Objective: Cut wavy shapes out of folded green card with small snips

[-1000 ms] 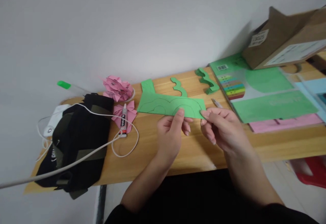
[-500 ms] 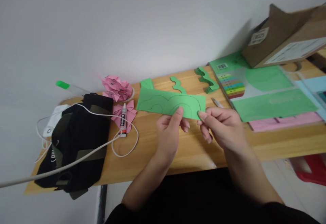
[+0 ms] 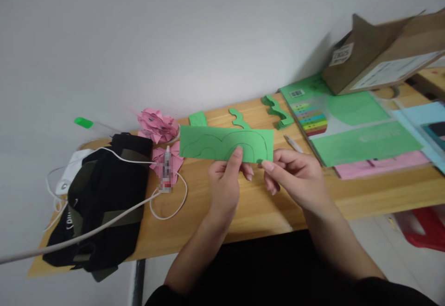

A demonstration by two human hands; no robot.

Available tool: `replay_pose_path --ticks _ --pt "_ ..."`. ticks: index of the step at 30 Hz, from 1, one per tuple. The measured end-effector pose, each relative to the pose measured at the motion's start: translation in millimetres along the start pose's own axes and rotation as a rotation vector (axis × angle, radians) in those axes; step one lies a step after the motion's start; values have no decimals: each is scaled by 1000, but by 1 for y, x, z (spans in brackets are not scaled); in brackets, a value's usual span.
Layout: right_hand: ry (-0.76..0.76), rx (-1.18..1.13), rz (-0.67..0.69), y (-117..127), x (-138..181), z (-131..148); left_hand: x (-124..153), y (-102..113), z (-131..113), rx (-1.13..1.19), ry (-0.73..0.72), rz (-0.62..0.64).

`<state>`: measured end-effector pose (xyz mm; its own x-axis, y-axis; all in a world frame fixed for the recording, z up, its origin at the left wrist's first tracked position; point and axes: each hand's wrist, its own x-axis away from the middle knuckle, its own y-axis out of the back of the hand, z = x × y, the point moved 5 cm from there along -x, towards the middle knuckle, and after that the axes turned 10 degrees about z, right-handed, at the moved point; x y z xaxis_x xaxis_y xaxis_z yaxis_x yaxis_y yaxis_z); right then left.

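A green paper strip [image 3: 205,143] with curved, cloud-like lines drawn on it is held up over the wooden table. My left hand [image 3: 227,176] pinches its lower edge near the middle, thumb on the front and fingers behind. At the lower right corner my right hand [image 3: 295,176] grips the strip between thumb and fingers. Behind it on the table lie a wavy green paper cutout [image 3: 239,118], a folded wavy green piece [image 3: 277,112] and a small green paper piece [image 3: 198,118]. A pen [image 3: 293,143] rests just beyond my right hand.
At left, a black bag [image 3: 107,204] lies with a white cable [image 3: 104,225] over it. Pink folded paper [image 3: 158,125] and a blurred tube [image 3: 167,169] are beside it. A green paper pack [image 3: 361,130] and a cardboard box [image 3: 382,51] stand at right, against the wall.
The green strip has shifted slightly left in view and turned more level. My right hand has moved a little left along with it; both hands keep their hold.
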<state>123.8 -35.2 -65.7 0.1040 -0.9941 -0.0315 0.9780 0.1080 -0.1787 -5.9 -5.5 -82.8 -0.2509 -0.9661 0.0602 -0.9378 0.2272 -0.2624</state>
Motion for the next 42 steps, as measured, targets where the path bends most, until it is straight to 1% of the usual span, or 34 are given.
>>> replay_pose_path --ticks 6,10,12,14,15,16,17,18,19,20,22,27,29,31,33,36,39,40,42 --pt "52 26 1 -2 4 4 2 -1 1 5 -81 74" --pt "60 69 25 -4 5 9 3 -1 1 -4 -91 71" --pt "42 145 50 2 6 8 3 0 1 12 -98 59" --pt "-11 326 -3 19 9 3 2 3 1 34 -103 27" --pt "-71 468 -64 31 13 -2 2 5 0 42 -107 -1" --pt "-139 671 -193 47 18 -7 1 7 -1 45 -114 -32" --pt "-261 896 -281 62 24 -14 1 9 -3 43 -123 -60" --pt "-396 1084 -294 73 30 -23 1 11 -6 41 -133 -85" --pt "-442 1146 -311 80 35 -30 1 12 -8 39 -144 -106" --pt "-456 1173 -313 85 40 -36 0 12 -12 38 -154 -120" --pt "-465 1203 -318 87 48 -44 -1 11 -19 36 -184 -135" --pt "-418 1135 -382 79 55 -49 -6 6 -40 30 -298 -94" --pt "-370 1049 -408 80 51 -45 -9 5 -49 15 -348 -60" --pt "-294 918 -387 78 42 -36 -11 4 -57 -11 -389 -33" --pt "-188 752 -321 71 26 -18 -13 1 -66 -28 -413 -10" --pt "-10 500 -244 50 -3 22 -16 -7 -78 -2 -430 43" --pt "174 321 -209 23 -32 61 -21 -15 -85 39 -468 77" --pt "256 181 -194 14 -40 71 -23 -17 -87 40 -481 74" --pt "356 70 -220 3 -52 83 -28 -18 -88 31 -503 56"
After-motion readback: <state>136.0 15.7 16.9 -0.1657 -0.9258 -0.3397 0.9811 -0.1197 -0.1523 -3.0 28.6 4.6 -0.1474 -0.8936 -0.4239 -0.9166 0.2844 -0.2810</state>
